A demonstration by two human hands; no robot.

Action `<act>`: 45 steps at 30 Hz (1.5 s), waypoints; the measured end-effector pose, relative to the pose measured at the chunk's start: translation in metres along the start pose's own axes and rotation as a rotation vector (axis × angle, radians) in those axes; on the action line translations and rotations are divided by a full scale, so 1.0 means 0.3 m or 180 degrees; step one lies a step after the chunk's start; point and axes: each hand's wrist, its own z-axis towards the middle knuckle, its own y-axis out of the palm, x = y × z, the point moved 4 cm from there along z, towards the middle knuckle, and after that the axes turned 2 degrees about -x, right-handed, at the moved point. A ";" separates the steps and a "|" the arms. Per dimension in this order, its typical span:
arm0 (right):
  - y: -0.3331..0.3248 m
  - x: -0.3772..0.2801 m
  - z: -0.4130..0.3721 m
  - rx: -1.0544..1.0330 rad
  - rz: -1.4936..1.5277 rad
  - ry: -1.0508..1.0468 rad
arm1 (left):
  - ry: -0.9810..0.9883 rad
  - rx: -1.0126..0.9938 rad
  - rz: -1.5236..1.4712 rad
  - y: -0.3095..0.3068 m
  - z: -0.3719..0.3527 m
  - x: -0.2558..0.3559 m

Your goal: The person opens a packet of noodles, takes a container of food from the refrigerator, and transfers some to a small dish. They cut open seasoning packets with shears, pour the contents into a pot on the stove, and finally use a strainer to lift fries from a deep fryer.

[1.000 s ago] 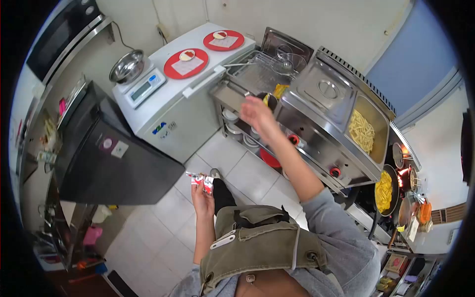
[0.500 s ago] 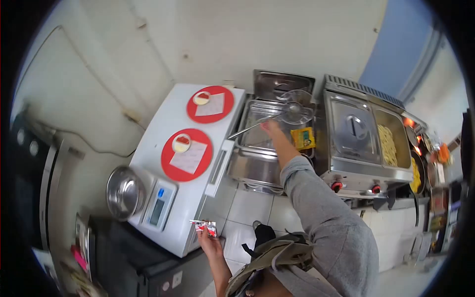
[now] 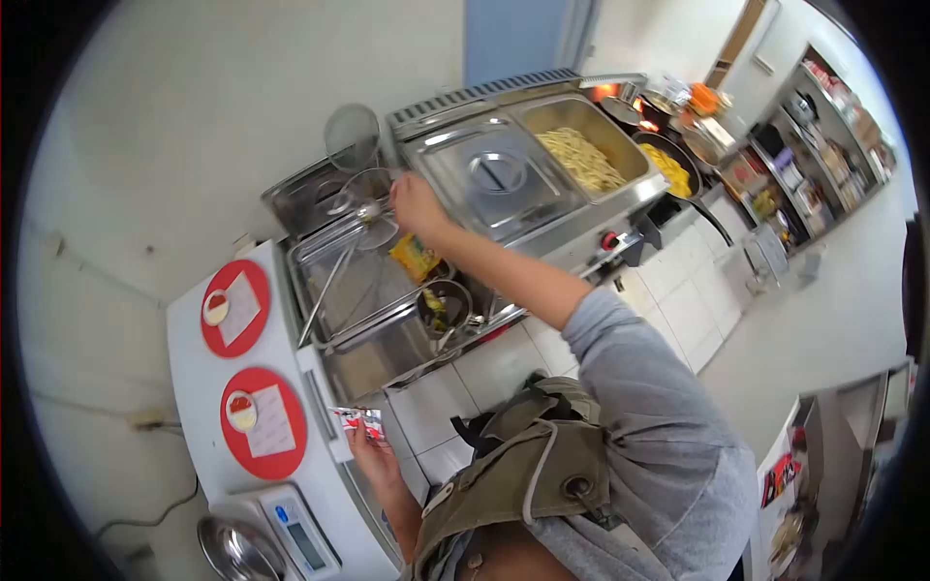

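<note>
My left hand (image 3: 376, 457) is closed around small red-and-white packets (image 3: 360, 422) beside the edge of the white counter. My right hand (image 3: 417, 208) reaches over the steel trays with fingers curled at the rim of a clear round vessel (image 3: 373, 184); I cannot tell what is in its grip. A grey see-through round piece (image 3: 352, 136) stands just above and left of that hand. The long-handled metal utensil (image 3: 329, 286) slants across the steel tray (image 3: 363, 305), its head by the vessel. Below my right wrist lies a yellow packet (image 3: 415, 258), near a dark pot (image 3: 444, 305).
Two red round mats (image 3: 291, 426) with papers and small white cups lie on the white counter (image 3: 189, 387), beside a scale (image 3: 305, 542) and steel bowl (image 3: 232, 550). Right are a lidded pan (image 3: 494, 208), a pan of fries (image 3: 581, 160) and flaming burners.
The view has swung right. My right hand has moved from the utensil's handle over to the clear vessel, and the grey round piece now stands higher. My left hand still holds the packets.
</note>
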 end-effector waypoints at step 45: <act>-1.510 0.244 0.512 -0.0885 -0.5263 -0.1798 | 0.1473 0.0951 -0.0116 0.435 -0.019 -0.271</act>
